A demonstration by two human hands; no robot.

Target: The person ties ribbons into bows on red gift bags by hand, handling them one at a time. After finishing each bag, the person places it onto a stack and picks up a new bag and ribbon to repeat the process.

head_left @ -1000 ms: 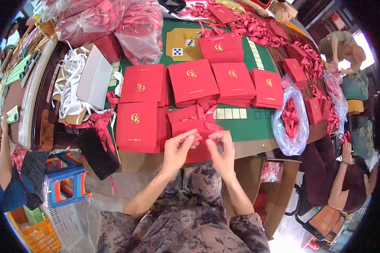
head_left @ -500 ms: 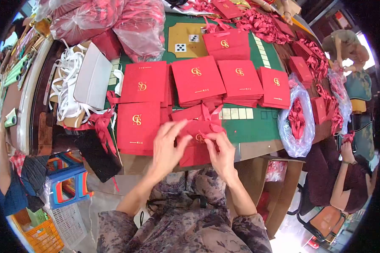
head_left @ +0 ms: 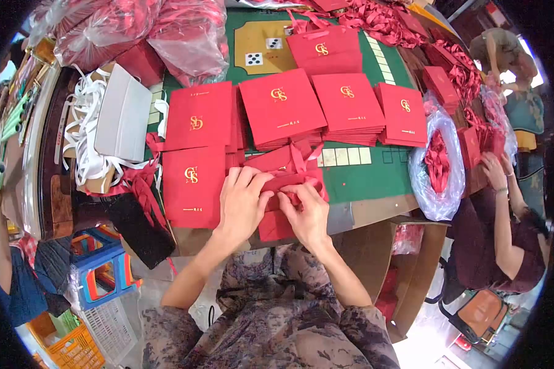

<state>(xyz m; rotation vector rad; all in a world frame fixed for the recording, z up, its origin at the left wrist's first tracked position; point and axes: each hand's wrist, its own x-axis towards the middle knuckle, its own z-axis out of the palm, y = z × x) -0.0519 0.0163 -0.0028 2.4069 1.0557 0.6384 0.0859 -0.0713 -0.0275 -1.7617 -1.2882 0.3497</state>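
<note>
In front of me a red bag [head_left: 276, 226] lies at the table's front edge, partly covered by my hands. My left hand [head_left: 243, 200] grips the bag's upper left side, thumb toward the opening. Close beside it, my right hand [head_left: 305, 212] has its fingers pinched on a red ribbon [head_left: 314, 184] at the bag's top. Behind them lies another red bag [head_left: 271, 161] with a ribbon. Stacks of red bags with gold letters stand around: one at the left [head_left: 192, 184], others in a row behind [head_left: 282, 107].
A white box [head_left: 124, 114] with white ribbons is at the left. Plastic-wrapped red ribbons [head_left: 437, 163] lie at the right, near a co-worker's hands [head_left: 495, 171]. An open cardboard box [head_left: 412, 270] stands below the table edge. Large plastic bags [head_left: 191, 43] are at the back left.
My left hand has closed onto the bag, and my right hand has moved slightly left and down with the ribbon. The co-worker's hands at the right have moved up to the table.
</note>
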